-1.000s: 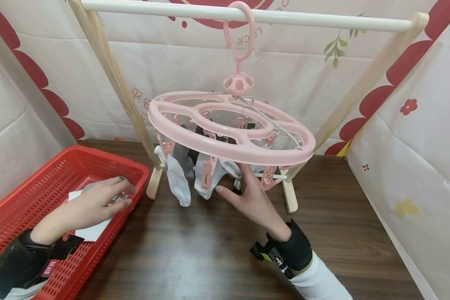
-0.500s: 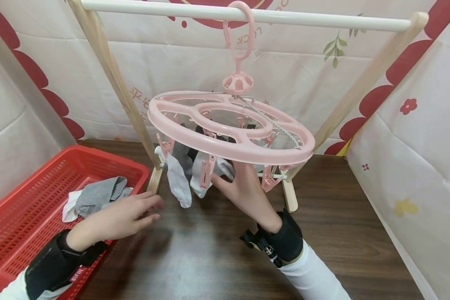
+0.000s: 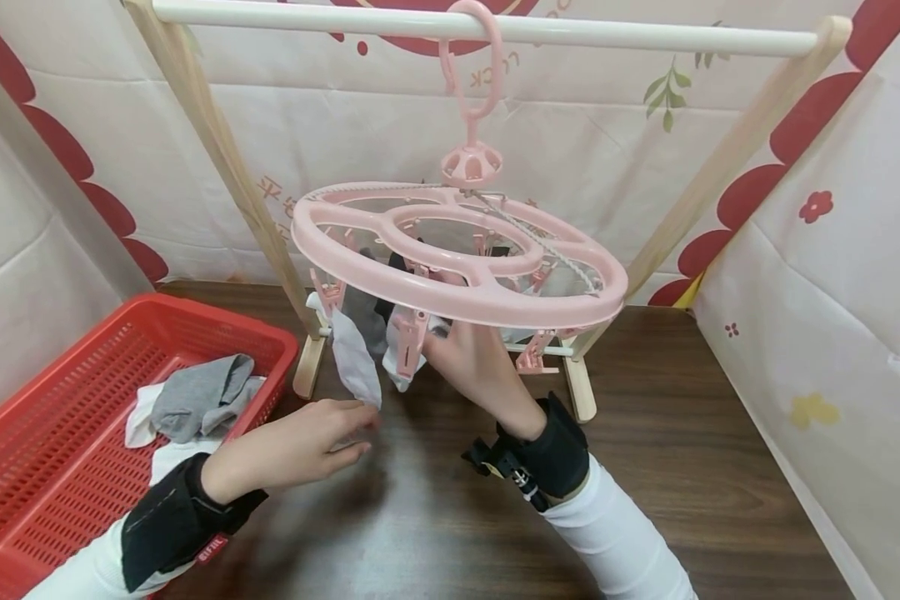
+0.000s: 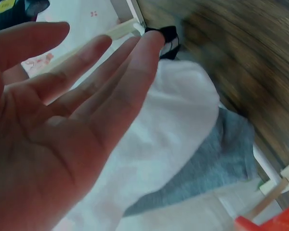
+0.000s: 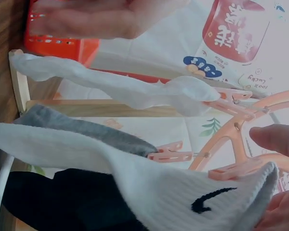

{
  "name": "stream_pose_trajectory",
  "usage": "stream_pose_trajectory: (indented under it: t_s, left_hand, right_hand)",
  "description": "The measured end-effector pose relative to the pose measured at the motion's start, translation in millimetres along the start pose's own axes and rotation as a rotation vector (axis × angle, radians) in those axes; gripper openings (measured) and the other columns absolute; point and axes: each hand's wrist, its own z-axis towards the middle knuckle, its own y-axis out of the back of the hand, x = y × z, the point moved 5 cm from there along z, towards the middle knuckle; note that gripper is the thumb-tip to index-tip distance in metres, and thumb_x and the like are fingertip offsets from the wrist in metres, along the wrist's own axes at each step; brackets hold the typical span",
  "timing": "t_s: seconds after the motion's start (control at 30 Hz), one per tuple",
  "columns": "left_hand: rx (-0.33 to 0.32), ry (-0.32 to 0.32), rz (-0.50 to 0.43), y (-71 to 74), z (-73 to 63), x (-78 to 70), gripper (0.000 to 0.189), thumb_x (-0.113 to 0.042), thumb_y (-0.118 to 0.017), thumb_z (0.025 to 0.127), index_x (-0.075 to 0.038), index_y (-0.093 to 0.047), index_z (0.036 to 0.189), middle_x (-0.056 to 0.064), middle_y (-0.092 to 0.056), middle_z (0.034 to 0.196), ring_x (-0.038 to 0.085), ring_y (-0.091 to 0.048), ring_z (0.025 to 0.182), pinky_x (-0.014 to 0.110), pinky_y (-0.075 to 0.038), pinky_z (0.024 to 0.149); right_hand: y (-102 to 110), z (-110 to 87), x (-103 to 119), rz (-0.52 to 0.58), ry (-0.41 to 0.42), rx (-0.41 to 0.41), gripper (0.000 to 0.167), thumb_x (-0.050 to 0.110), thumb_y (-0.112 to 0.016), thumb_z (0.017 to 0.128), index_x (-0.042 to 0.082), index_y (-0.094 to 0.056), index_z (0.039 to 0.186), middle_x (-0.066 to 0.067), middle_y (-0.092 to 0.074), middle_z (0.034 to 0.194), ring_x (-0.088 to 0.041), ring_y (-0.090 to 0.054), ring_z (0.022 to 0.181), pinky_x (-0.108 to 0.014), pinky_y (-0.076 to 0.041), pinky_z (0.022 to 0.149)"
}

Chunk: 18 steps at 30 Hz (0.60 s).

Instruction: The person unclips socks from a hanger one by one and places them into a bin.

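A pink round clip hanger (image 3: 390, 285) hangs with several socks clipped under it. My right hand (image 3: 476, 367) is beneath its front rim. In the right wrist view its thumb (image 5: 279, 139) is apart from the cloth, while its fingers touch the cuff of a white sock with a black swoosh (image 5: 168, 192). A pink clip (image 5: 236, 171) sits at that cuff. My left hand (image 3: 307, 446) holds nothing, fingers loosely extended, near the toe of another hanging white sock (image 3: 355, 358). Grey (image 5: 86, 127) and black socks (image 5: 67, 202) hang close by.
A red basket (image 3: 217, 315) on the left contains grey (image 3: 198, 400) and white socks. The hanger hooks over a white rod (image 3: 607, 33) on wooden legs. An unloaded pink clip (image 3: 536, 354) dangles at the right. Printed cloth walls surround the brown table (image 3: 667, 467).
My left hand has left the basket and moved right to the hanging white sock. My right hand has shifted slightly left and deeper under the ring, and the sock by it hangs straighter.
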Motion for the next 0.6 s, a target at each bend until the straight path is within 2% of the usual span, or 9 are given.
stream_pose_trajectory:
  t_s: [0.1,0.2,0.33,0.4,0.5,0.6]
  left_hand:
    - [-0.025,-0.006,0.009,-1.7,5.3,-2.2,0.016,-0.006,-0.064,0.09,-0.005,-0.058,0.105,-0.006,-0.055,0.088,0.005,-0.054,0.074,0.026,-0.047,0.065]
    - [-0.064,0.006,0.017,-1.5,9.5,-2.0,0.016,-0.005,-0.063,0.089,-0.004,-0.059,0.105,-0.004,-0.057,0.089,0.006,-0.056,0.076,0.028,-0.048,0.066]
    - [-0.115,0.029,0.028,0.1,13.4,0.2,0.019,-0.004,-0.063,0.089,-0.003,-0.059,0.108,0.001,-0.062,0.096,0.011,-0.06,0.082,0.032,-0.05,0.071]
    - [-0.136,0.045,0.038,1.1,14.3,2.0,0.022,-0.004,-0.064,0.089,-0.003,-0.058,0.11,0.003,-0.064,0.099,0.015,-0.062,0.087,0.034,-0.051,0.074]
    - [-0.175,0.076,0.048,3.6,14.8,5.5,0.028,-0.002,-0.066,0.087,0.0,-0.057,0.113,0.006,-0.064,0.1,0.016,-0.062,0.086,0.036,-0.051,0.075]
    - [-0.224,0.117,0.073,7.0,15.2,10.1,0.03,-0.001,-0.068,0.084,0.003,-0.058,0.113,0.008,-0.063,0.095,0.015,-0.059,0.08,0.036,-0.051,0.071]
  right_hand:
    - [0.4,7.6,4.5,0.0,0.08,-0.025,0.027,0.012,-0.077,0.082,0.0,-0.063,0.101,-0.005,-0.058,0.087,-0.018,-0.05,0.086,-0.033,-0.04,0.082]
    - [-0.8,13.1,7.7,0.044,0.134,0.0,0.008,0.007,-0.074,0.084,0.006,-0.067,0.081,0.004,-0.059,0.066,-0.01,-0.055,0.071,-0.029,-0.042,0.077]
    - [-0.2,15.6,7.7,0.083,0.138,0.016,0.015,0.004,-0.07,0.086,0.008,-0.066,0.073,0.008,-0.054,0.055,-0.006,-0.054,0.061,-0.026,-0.042,0.072]
    - [2.0,14.3,6.8,0.087,0.129,-0.005,0.004,0.002,-0.07,0.084,0.003,-0.068,0.082,0.003,-0.057,0.064,-0.011,-0.054,0.068,-0.027,-0.042,0.072]
    - [4.8,11.9,5.2,0.096,0.109,-0.022,0.015,0.001,-0.07,0.082,-0.002,-0.066,0.095,-0.005,-0.058,0.075,-0.017,-0.051,0.075,-0.029,-0.041,0.071]
    - [4.7,10.4,3.7,0.12,0.105,0.004,0.026,-0.002,-0.07,0.083,-0.006,-0.064,0.108,-0.011,-0.064,0.092,-0.019,-0.054,0.086,-0.03,-0.043,0.079]
